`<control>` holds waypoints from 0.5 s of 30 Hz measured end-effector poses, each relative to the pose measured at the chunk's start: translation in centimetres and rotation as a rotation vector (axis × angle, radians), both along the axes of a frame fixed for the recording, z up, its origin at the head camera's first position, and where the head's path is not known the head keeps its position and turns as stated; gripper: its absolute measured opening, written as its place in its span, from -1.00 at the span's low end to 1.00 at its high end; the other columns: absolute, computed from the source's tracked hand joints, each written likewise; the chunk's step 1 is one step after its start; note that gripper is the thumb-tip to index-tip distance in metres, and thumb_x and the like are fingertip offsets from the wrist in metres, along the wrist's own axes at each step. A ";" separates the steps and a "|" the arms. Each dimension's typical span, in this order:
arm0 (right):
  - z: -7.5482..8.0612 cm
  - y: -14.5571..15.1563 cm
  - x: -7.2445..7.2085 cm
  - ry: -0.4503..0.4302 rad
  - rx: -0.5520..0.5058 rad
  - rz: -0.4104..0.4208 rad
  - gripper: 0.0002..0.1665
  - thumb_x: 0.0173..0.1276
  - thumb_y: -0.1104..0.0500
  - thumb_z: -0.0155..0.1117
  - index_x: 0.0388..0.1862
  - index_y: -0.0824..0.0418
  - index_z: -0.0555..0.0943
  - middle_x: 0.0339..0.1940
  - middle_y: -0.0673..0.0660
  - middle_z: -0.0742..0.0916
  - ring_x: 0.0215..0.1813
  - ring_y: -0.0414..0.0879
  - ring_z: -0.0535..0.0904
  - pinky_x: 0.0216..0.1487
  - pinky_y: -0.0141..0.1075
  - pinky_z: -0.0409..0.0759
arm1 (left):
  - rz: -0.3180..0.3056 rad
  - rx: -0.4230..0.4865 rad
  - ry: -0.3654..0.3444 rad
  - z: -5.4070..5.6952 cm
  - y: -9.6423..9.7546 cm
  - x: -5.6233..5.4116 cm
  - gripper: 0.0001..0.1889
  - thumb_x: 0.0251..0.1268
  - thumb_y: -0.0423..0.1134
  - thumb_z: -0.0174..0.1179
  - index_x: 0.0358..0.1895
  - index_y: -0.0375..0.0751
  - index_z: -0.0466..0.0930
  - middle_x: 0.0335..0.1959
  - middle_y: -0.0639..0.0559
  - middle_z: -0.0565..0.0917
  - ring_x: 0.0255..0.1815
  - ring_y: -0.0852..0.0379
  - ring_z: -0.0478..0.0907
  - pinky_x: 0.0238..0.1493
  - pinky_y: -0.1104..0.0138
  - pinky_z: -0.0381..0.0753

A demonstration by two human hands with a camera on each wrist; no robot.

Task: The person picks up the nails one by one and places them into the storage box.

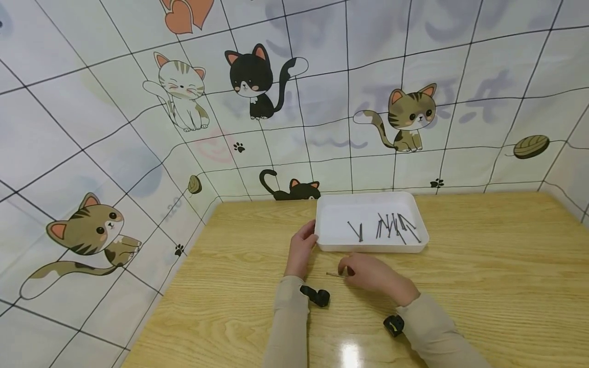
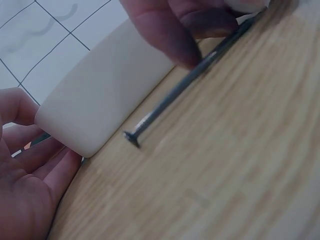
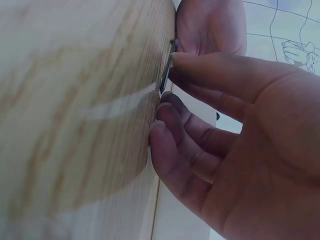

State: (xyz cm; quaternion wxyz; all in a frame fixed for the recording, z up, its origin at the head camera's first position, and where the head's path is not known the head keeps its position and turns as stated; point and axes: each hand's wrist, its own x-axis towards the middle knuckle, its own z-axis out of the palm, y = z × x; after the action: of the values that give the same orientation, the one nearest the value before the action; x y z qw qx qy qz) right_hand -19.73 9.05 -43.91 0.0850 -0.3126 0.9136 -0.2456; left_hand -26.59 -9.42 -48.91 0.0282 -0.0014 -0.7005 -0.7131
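A white tray (image 1: 371,247) stands at the back of the table with several dark nails (image 1: 397,227) lying loose in it. My left hand (image 1: 301,249) holds the tray's left side near the front corner; in the left wrist view its fingers (image 2: 55,162) curl at the tray wall (image 2: 95,107). In front of the tray, my right hand (image 1: 371,272) pinches a single nail (image 1: 335,275) low over the wood. The nail's flat head (image 2: 132,139) points left, toward my left hand. From the right wrist, the thumb (image 3: 215,72) lies on the nail (image 3: 167,70), with the other fingers loosely bent.
The wooden table (image 1: 497,286) reaches back to a cloth wall (image 1: 331,102) printed with cartoon cats and grid lines. A black wrist camera (image 1: 317,296) sits on the left sleeve and another wrist camera (image 1: 394,325) on the right.
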 end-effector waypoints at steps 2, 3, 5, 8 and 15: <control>0.2 0.0 0.1 0.004 -0.009 0.004 -0.85 0.10 0.28 0.24 -0.31 0.14 0.60 -0.48 -0.07 0.49 -0.44 -0.19 0.34 -0.40 -0.29 0.34 | 0.002 -0.003 -0.005 0.1 0.0 0.0 -0.54 0.19 -0.40 -0.04 0.20 -0.12 0.39 0.15 0.01 0.44 0.17 0.12 0.33 0.14 0.22 0.30; 0.2 0.1 0.1 0.005 -0.013 0.008 -0.87 0.10 0.29 0.23 -0.33 0.13 0.59 -0.47 -0.06 0.50 -0.44 -0.19 0.34 -0.40 -0.29 0.34 | 0.004 -0.004 -0.008 0.1 0.0 -0.1 -0.55 0.19 -0.40 -0.04 0.20 -0.12 0.39 0.15 0.02 0.44 0.17 0.13 0.33 0.13 0.23 0.30; 0.3 0.1 0.1 0.006 -0.026 0.013 -0.88 0.10 0.32 0.22 -0.38 0.13 0.59 -0.46 -0.04 0.53 -0.42 -0.19 0.37 -0.38 -0.28 0.36 | 0.006 -0.007 -0.012 0.2 0.1 -0.1 -0.55 0.19 -0.39 -0.04 0.20 -0.11 0.39 0.15 0.03 0.44 0.17 0.14 0.33 0.13 0.24 0.31; 0.3 0.2 0.0 -0.007 -0.047 0.012 -0.87 0.10 0.35 0.20 -0.45 0.12 0.59 -0.46 0.01 0.59 -0.40 -0.18 0.43 -0.36 -0.26 0.40 | 0.008 -0.005 -0.017 0.2 0.1 -0.1 -0.55 0.19 -0.38 -0.03 0.20 -0.09 0.40 0.15 0.05 0.44 0.16 0.15 0.33 0.12 0.26 0.32; 0.6 0.2 -0.1 -0.009 -0.036 -0.004 -0.83 0.08 0.37 0.21 -0.53 0.09 0.59 -0.50 -0.08 0.60 -0.42 -0.21 0.46 -0.38 -0.27 0.42 | -0.001 -0.010 -0.010 0.4 -0.1 -0.1 -0.53 0.18 -0.37 -0.03 0.21 -0.11 0.38 0.16 0.02 0.43 0.18 0.13 0.32 0.13 0.24 0.30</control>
State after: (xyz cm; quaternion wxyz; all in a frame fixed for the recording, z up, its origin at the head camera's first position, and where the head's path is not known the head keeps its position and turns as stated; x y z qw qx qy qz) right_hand -19.80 9.22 -43.34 0.0832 -0.3113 0.9093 -0.2634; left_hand -26.70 -9.48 -48.52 0.0245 0.0018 -0.7040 -0.7098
